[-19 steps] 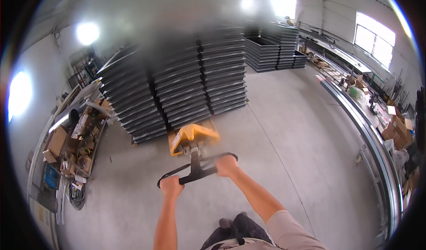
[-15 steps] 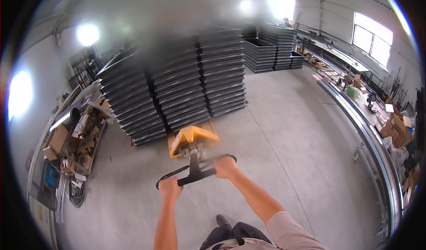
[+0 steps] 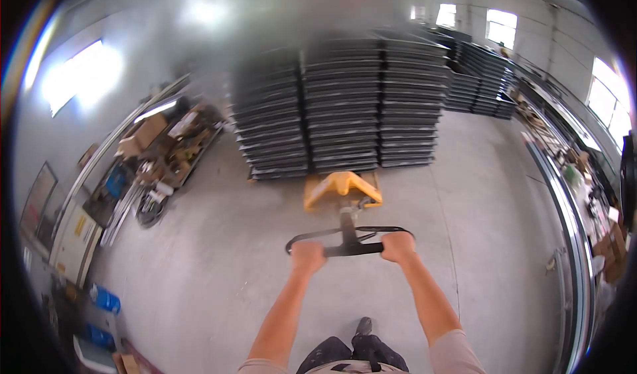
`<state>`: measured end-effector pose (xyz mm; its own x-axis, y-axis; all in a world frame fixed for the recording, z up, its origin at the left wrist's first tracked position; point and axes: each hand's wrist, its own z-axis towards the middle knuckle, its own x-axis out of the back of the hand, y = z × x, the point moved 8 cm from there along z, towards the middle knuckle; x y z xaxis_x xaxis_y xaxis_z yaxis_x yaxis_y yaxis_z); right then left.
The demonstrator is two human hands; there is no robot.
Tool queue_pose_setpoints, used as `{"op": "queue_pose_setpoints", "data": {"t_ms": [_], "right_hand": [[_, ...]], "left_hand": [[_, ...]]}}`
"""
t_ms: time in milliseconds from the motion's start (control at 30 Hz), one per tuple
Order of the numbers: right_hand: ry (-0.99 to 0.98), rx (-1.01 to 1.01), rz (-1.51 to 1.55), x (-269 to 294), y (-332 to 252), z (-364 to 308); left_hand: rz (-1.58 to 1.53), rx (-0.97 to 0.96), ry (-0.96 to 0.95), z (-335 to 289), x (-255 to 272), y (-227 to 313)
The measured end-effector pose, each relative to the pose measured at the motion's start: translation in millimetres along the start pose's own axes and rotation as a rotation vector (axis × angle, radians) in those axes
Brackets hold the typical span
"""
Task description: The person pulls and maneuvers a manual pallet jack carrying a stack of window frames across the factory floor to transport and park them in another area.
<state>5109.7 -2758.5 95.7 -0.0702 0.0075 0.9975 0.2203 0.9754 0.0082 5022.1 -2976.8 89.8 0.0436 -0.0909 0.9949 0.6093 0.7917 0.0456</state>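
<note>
Both my hands grip the black loop handle (image 3: 348,240) of a yellow pallet jack (image 3: 342,188). My left hand (image 3: 308,257) holds the handle's left side and my right hand (image 3: 398,246) holds its right side. The jack's forks run under tall stacks of dark flat panels (image 3: 345,105) standing straight ahead of me on the grey concrete floor (image 3: 219,254). My dark shoe (image 3: 362,326) shows below the handle.
A cluttered workbench with boxes and tools (image 3: 162,155) lines the left wall. More dark panel stacks (image 3: 478,75) stand at the back right. A long bench with a metal edge (image 3: 570,201) runs along the right side. Blue containers (image 3: 103,301) sit at the lower left.
The view has swung so the stacks and the jack now sit straight ahead and nearer. My hands keep the same hold on the handle.
</note>
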Motion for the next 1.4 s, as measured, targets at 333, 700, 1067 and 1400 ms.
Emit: {"op": "queue_pose_setpoints", "data": {"t_ms": [333,700,1067,1400], "right_hand": [[0.062,-0.034,0.008,-2,-45,-149],[-0.007,-0.015,0.009,-38,-98,-334],[0.025,0.005,0.08,-60,-189,-546],[0.157,-0.048,0.112,-83,-259,-702]], "left_hand": [[-0.105,-0.061,0.191,-149,19,20],[-0.059,0.022,0.034,-343,19,48],[0.007,0.015,-0.035,-563,29,56],[-0.099,-0.048,0.197,-725,6,40]]}}
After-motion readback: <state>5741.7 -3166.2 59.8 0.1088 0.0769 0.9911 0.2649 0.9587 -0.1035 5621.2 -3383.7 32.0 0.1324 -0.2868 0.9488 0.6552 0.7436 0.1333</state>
